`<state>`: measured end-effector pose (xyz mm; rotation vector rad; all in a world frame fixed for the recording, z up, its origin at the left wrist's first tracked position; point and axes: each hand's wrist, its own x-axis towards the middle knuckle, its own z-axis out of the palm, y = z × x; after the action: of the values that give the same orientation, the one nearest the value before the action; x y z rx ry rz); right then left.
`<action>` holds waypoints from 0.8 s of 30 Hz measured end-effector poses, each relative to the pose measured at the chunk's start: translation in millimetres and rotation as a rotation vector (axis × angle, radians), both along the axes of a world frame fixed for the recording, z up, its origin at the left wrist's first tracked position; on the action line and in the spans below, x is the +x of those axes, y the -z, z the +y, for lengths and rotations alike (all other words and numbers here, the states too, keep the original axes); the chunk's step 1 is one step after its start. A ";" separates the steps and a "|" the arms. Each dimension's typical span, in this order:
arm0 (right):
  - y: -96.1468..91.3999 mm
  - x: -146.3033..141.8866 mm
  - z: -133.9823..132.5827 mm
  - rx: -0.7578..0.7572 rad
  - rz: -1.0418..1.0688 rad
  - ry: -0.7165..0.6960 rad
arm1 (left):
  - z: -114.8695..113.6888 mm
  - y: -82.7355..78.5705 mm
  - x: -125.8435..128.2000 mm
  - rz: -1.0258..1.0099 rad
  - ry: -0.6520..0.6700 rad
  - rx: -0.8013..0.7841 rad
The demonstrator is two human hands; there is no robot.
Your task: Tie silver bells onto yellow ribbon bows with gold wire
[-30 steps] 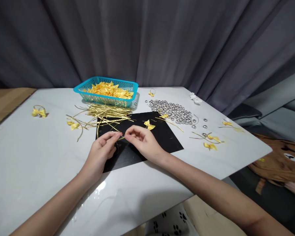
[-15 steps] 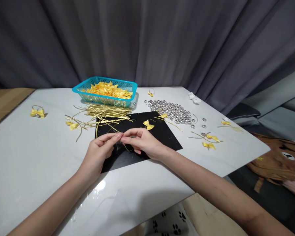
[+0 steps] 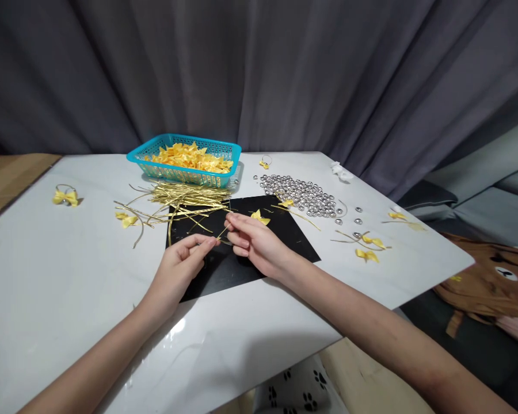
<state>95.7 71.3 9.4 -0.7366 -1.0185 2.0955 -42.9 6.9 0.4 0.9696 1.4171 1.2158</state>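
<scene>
Above the black mat, my left hand and my right hand are both closed in a pinch. A thin gold twist tie runs between their fingertips, gripped at both sides. Part of it is hidden by the fingers. Just behind my right hand, a yellow ribbon bow lies on the mat, partly covered by that hand. Beyond my left hand spreads a pile of gold twist ties, some overlapping the mat.
A teal basket of yellow bows stands at the back. Many silver beads lie right of centre. Loose bows and ties are scattered at the right; a bow with a wire loop sits far left on the white table.
My right hand has moved up and away from my left, so a stretch of twist tie now shows between them. It now covers part of the bow on the mat.
</scene>
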 end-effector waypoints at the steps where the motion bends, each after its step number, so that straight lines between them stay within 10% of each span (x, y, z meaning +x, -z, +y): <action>1: -0.7 0.8 1.2 0.005 -0.006 0.021 | -0.3 0.0 0.2 0.013 0.006 0.000; 16: -13.2 12.4 11.4 -0.025 0.034 0.098 | -2.0 -3.5 2.3 0.088 -0.052 0.051; 24: -36.3 50.8 48.0 0.106 0.033 0.395 | -0.5 -5.1 -3.7 0.183 -0.048 0.105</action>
<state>146.5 119.3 45.7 -0.7761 -0.8766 1.6971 -46.6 6.4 5.5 1.1495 1.5380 1.2732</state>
